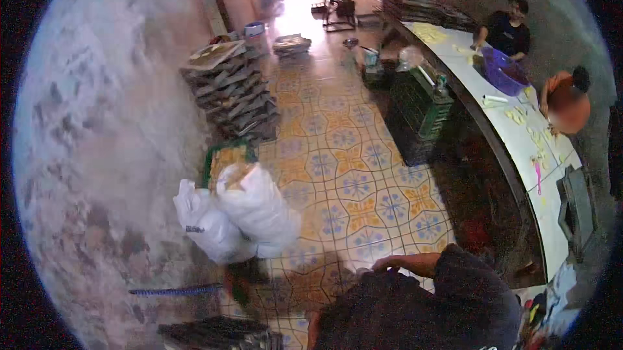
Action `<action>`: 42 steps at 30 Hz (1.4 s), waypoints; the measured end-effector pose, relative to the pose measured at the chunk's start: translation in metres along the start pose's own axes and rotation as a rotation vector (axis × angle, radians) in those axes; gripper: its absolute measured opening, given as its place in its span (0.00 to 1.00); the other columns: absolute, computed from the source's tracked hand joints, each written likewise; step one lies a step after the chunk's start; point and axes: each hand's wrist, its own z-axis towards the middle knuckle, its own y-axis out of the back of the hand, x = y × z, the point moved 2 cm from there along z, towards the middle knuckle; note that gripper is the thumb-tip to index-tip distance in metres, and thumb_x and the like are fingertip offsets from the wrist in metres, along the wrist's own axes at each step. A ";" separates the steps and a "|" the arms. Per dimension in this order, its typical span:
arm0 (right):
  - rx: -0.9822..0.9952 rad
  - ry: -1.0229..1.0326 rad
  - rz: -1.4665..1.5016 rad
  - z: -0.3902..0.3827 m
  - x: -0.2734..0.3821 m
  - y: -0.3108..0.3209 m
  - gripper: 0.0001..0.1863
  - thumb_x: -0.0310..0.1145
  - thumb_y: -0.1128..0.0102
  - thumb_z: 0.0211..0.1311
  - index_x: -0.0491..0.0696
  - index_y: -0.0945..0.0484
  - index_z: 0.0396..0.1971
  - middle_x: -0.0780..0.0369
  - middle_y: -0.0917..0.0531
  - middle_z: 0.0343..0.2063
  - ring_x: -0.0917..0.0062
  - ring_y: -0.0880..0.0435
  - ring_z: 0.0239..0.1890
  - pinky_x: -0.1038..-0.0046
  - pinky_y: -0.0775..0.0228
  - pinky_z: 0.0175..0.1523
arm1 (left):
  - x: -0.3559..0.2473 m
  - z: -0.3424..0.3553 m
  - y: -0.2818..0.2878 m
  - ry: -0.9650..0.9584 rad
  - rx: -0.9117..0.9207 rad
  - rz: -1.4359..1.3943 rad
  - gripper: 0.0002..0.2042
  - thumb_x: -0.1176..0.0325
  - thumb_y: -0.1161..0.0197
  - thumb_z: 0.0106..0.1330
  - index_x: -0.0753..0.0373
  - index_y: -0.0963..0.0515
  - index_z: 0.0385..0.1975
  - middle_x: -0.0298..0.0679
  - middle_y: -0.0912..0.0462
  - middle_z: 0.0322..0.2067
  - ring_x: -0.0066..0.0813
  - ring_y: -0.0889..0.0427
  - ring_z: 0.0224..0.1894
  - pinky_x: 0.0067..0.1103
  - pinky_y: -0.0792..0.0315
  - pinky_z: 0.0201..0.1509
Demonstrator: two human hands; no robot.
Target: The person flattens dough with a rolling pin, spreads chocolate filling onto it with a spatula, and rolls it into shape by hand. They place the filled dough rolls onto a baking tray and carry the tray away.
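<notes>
My right arm comes out of a dark sleeve at the lower right and bends leftward across my front. At its end, my right hand (387, 262) is held near my dark shirt (396, 311), above the patterned tile floor (354, 184). Its fingers are blurred and partly hidden, and whether they hold anything does not show. Beside the shirt, at the lower edge, a sliver of skin may belong to my left arm; no left hand can be made out. To the left, two full white plastic bags (263, 210) stand by the wall.
Stacked trays (233, 90) lean by the left wall, a green crate (209, 162) below. Green crates (415, 107) stand before a long white table (519, 123) bearing pale pieces and a purple basin (503, 72). Two people work behind it. A dark frame (576, 210) rests at its near end.
</notes>
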 end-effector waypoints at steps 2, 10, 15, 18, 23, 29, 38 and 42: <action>-0.045 -0.067 0.112 -0.021 -0.064 -0.006 0.19 0.42 0.41 0.66 0.48 0.22 0.52 0.60 0.16 0.38 0.69 0.15 0.38 0.62 0.22 0.40 | -0.065 0.036 -0.006 -0.018 0.037 0.077 0.24 0.57 0.33 0.66 0.60 0.25 0.59 0.47 0.17 0.49 0.43 0.17 0.50 0.41 0.23 0.53; -0.561 0.020 0.804 -0.089 -0.104 0.008 0.20 0.40 0.38 0.63 0.47 0.22 0.52 0.61 0.16 0.43 0.69 0.15 0.40 0.61 0.21 0.43 | -0.240 0.185 -0.134 0.020 0.293 0.544 0.33 0.52 0.31 0.64 0.57 0.31 0.67 0.49 0.21 0.56 0.50 0.19 0.54 0.47 0.23 0.54; -0.661 0.054 0.912 -0.110 -0.126 0.111 0.21 0.38 0.36 0.61 0.46 0.21 0.52 0.61 0.17 0.46 0.69 0.14 0.41 0.60 0.21 0.45 | -0.307 0.291 -0.226 -0.103 0.646 0.471 0.31 0.49 0.32 0.64 0.58 0.28 0.64 0.49 0.21 0.56 0.48 0.18 0.50 0.46 0.21 0.48; -0.702 0.024 0.901 -0.122 -0.149 0.188 0.21 0.37 0.34 0.60 0.45 0.21 0.52 0.61 0.17 0.48 0.70 0.14 0.42 0.60 0.21 0.46 | -0.389 0.354 -0.258 -0.160 0.506 0.837 0.30 0.49 0.33 0.65 0.59 0.27 0.63 0.50 0.22 0.56 0.48 0.18 0.49 0.46 0.21 0.47; -0.741 0.165 0.513 -0.145 -0.198 0.334 0.22 0.36 0.32 0.58 0.44 0.21 0.52 0.61 0.17 0.51 0.70 0.13 0.43 0.59 0.21 0.47 | -0.522 0.435 -0.287 -0.268 0.363 1.114 0.29 0.49 0.34 0.66 0.60 0.25 0.61 0.51 0.22 0.56 0.49 0.17 0.48 0.47 0.21 0.45; -0.628 0.270 0.780 -0.109 -0.186 0.574 0.30 0.36 0.31 0.61 0.48 0.27 0.63 0.57 0.16 0.49 0.68 0.15 0.49 0.55 0.21 0.48 | -0.608 0.477 -0.243 -0.985 -0.306 0.967 0.31 0.41 0.35 0.62 0.60 0.20 0.54 0.47 0.19 0.48 0.40 0.17 0.40 0.41 0.21 0.42; -0.669 0.494 0.162 0.035 0.027 0.904 0.23 0.33 0.33 0.57 0.48 0.20 0.55 0.55 0.12 0.40 0.69 0.13 0.39 0.65 0.22 0.41 | -0.644 0.497 -0.111 -0.156 -0.250 -0.716 0.18 0.63 0.32 0.61 0.62 0.20 0.49 0.40 0.15 0.34 0.30 0.18 0.30 0.25 0.25 0.26; -0.524 0.482 0.408 0.056 0.201 1.018 0.19 0.30 0.35 0.59 0.45 0.19 0.52 0.55 0.13 0.44 0.69 0.13 0.42 0.65 0.23 0.44 | -0.676 0.523 -0.073 0.104 -0.459 -0.315 0.12 0.63 0.34 0.62 0.62 0.17 0.42 0.40 0.15 0.32 0.31 0.18 0.30 0.27 0.25 0.28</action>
